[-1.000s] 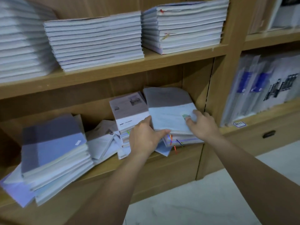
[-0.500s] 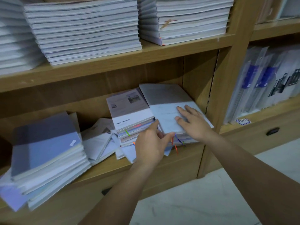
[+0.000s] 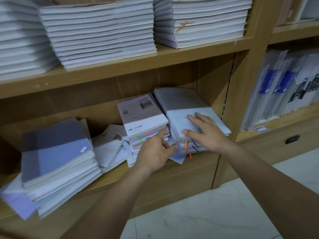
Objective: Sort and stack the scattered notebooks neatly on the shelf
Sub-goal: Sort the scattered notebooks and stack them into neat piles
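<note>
Wooden shelf (image 3: 172,171) bearing the rightmost notebook stack (image 3: 181,109), at 1 o'clock. Right hand (image 3: 207,131), fingers spread, lies flat on top as before; left hand (image 3: 155,150), open, now touches the neighbouring stack (image 3: 143,118), no longer gripping.

Wooden shelf (image 3: 172,168), lower level: right hand (image 3: 205,131) flat, fingers spread, palm down on top of the rightmost notebook stack (image 3: 189,118), which sits against the shelf's side panel (image 3: 214,87). Coloured ribbon markers (image 3: 190,150) hang from that stack's front edge. Left hand (image 3: 155,150) at the gap between this stack and the middle stack (image 3: 143,118), fingertips touching the spines. Loose notebooks (image 3: 110,145) lie tilted further left. Big skewed pile (image 3: 55,157) at far left overhangs the edge. Upper level: 3 neat stacks (image 3: 100,31). Adjacent bay on the right: upright plastic-sleeved items (image 3: 283,87).
</note>
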Available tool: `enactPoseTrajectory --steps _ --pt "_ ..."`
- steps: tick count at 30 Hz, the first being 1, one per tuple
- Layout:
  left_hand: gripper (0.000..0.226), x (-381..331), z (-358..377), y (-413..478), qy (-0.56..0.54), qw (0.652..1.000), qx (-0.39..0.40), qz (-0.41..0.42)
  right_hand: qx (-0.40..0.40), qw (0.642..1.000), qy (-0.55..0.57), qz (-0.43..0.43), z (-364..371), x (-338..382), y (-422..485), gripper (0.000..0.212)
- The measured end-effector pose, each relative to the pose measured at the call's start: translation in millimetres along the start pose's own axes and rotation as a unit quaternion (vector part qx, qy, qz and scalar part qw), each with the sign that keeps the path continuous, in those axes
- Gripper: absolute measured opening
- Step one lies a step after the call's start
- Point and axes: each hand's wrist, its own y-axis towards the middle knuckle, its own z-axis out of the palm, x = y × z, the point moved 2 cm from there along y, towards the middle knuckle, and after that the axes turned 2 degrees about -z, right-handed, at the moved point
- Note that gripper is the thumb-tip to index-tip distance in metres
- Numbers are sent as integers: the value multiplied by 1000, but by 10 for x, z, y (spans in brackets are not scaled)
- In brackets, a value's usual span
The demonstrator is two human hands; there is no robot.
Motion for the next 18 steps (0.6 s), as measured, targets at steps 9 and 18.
enactPoseTrajectory --steps 9,18 --pt "39 534 -654 -507 51 997 -48 -39 22 999 -41 -20 86 312 21 78" --pt "35 735 -1346 -1069 131 985 -105 -46 -32 998 -40 -32 104 737 -21 61"
